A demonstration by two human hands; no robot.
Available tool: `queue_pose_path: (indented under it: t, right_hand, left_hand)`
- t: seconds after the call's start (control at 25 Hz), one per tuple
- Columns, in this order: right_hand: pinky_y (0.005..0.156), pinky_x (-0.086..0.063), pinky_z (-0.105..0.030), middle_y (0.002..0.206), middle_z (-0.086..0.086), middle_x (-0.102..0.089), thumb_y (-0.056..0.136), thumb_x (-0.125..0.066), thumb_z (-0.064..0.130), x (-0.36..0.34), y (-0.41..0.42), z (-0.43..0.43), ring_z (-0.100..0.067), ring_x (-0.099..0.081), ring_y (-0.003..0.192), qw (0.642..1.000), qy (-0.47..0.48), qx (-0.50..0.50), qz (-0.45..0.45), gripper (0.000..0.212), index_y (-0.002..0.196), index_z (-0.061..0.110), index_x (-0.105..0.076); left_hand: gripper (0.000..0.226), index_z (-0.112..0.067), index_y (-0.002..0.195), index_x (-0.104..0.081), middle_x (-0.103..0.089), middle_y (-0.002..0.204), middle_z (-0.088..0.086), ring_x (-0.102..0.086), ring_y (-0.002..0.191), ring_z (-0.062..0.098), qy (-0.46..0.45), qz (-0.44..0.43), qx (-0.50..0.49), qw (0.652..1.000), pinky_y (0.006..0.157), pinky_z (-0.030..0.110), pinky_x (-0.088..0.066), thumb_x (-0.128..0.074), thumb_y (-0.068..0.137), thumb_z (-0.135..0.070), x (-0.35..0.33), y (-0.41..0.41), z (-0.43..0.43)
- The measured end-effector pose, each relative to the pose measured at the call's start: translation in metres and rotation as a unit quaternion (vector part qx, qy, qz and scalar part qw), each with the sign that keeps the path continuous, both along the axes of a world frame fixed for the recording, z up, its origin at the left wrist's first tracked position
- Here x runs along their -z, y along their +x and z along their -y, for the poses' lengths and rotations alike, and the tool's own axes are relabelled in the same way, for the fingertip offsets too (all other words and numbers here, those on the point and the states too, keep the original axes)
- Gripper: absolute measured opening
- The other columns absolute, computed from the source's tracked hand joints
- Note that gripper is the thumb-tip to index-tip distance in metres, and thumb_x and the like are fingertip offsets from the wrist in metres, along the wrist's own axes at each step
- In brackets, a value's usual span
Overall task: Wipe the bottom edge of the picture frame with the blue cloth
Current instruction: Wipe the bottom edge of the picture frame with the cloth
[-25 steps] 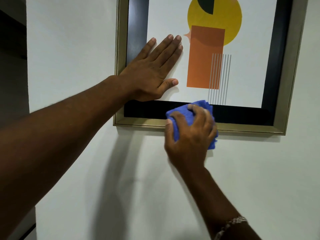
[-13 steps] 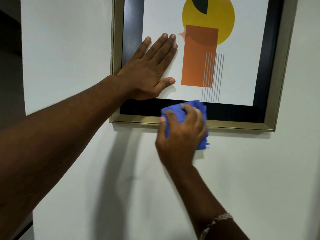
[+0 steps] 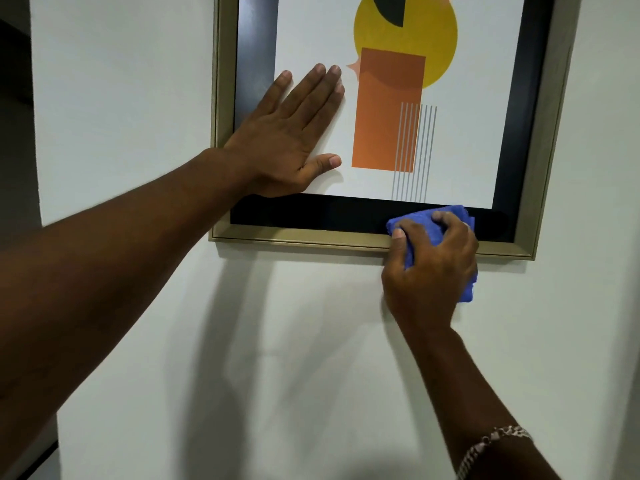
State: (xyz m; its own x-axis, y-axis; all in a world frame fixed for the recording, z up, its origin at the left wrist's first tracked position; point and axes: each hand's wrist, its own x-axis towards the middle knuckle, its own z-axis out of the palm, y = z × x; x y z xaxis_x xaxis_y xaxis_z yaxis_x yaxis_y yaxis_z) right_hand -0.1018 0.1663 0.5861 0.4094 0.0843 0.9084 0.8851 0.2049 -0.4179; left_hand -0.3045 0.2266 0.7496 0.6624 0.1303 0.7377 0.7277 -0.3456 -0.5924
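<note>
The right hand (image 3: 431,271) grips the crumpled blue cloth (image 3: 420,223) against the gold-edged rectangular picture frame (image 3: 304,236)'s bottom edge, near its right corner; the left hand (image 3: 287,143) lies open and flat on the frame's lower-left area.

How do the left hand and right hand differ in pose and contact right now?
The left hand lies flat with fingers spread on the print; the right hand is curled around the blue cloth. The left hand holds nothing and sits higher; the right hand presses the cloth on the picture frame at its bottom edge. Both touch the framed picture.
</note>
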Motion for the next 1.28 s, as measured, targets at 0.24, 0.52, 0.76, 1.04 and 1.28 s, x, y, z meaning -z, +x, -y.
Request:
queue_pose_path:
  t: [0.24,0.52,0.76,1.04,1.28]
  right_hand:
    - [0.103,-0.042,-0.059,0.128,-0.015,-0.06,0.091,-0.059,0.028,-0.005,-0.078,-0.001,-0.039,-0.05,0.126,0.998,-0.025,-0.016,0.047,0.018,0.103,0.022,-0.071]
    - [0.112,-0.034,-0.062,0.142,-0.011,-0.053,0.093,-0.055,0.043,-0.002,-0.112,-0.013,-0.035,-0.042,0.138,0.982,-0.076,-0.03,0.172,0.032,0.12,0.028,-0.062]
    - [0.12,-0.022,-0.06,0.153,-0.006,-0.042,0.09,-0.035,0.039,0.007,-0.049,0.002,-0.031,-0.031,0.145,0.975,-0.092,-0.023,0.199,0.05,0.137,0.031,-0.051]
    - [0.115,-0.039,-0.05,0.144,-0.014,-0.052,0.081,-0.059,-0.004,0.002,0.019,0.018,-0.025,-0.044,0.137,0.959,-0.03,-0.235,0.156,0.06,0.14,0.002,-0.046]
    - [0.12,-0.033,-0.04,0.154,-0.015,-0.037,0.08,-0.076,0.01,-0.003,0.046,0.026,-0.027,-0.035,0.144,0.963,-0.043,-0.24,0.114,0.08,0.147,0.008,-0.032]
  left_hand:
    - [0.086,-0.006,0.155,0.005,0.005,0.167,0.014,0.006,0.154,0.028,-0.006,0.007,0.0,1.0,0.126,0.052,0.0,-0.012,0.093,-0.063,0.002,0.003,0.003]
    - [0.084,-0.008,0.156,0.004,0.005,0.167,0.012,0.006,0.155,0.026,-0.019,0.01,0.007,1.0,0.125,0.051,0.001,-0.01,0.093,-0.061,0.0,0.002,0.002]
    - [0.083,-0.008,0.156,0.002,0.004,0.167,0.012,0.005,0.155,0.025,-0.052,0.046,0.007,0.998,0.125,0.051,0.001,-0.014,0.093,-0.06,0.013,0.005,0.011]
    - [0.076,-0.008,0.156,-0.006,0.003,0.167,0.012,0.007,0.154,0.027,-0.135,0.083,0.045,0.986,0.126,0.048,0.001,-0.024,0.096,-0.051,0.105,0.053,0.035]
    - [0.056,-0.006,0.147,-0.036,-0.004,0.167,0.014,0.007,0.154,0.032,-0.157,0.155,0.082,0.972,0.126,0.052,0.001,-0.032,0.098,-0.034,0.129,0.093,0.046]
